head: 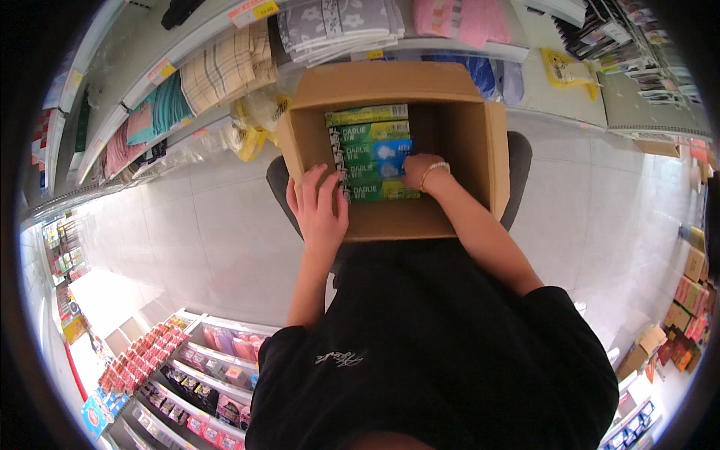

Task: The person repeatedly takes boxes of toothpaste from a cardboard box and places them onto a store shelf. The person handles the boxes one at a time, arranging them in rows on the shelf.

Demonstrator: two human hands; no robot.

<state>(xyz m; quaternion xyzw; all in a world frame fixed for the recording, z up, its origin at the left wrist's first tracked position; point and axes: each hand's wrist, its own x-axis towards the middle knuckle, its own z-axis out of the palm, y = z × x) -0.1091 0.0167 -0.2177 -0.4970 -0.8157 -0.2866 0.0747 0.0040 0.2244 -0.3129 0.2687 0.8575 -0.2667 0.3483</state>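
Note:
Before me stands an open cardboard box (394,222) on a dark seat (518,163), its far flap raised. Several green Darlie toothpaste cartons (360,152) lie in a row along its left part; two of them carry blue panels. My left hand (320,202) rests over the box's left wall, fingers apart, fingertips near the cartons' left ends. Inside the box, my right hand (426,171) is at the cartons' right ends, fingers bent. Its fingertips are partly hidden, so whether it grips a carton is unclear.
Shelves beyond the box hold folded grey towels (343,25), pink towels (461,19) and a checked beige cloth (225,70). A yellow plastic bag (250,140) hangs by the lower shelf. Racks of small packaged goods (208,388) stand behind me at the left. Tiled floor (219,236) lies around.

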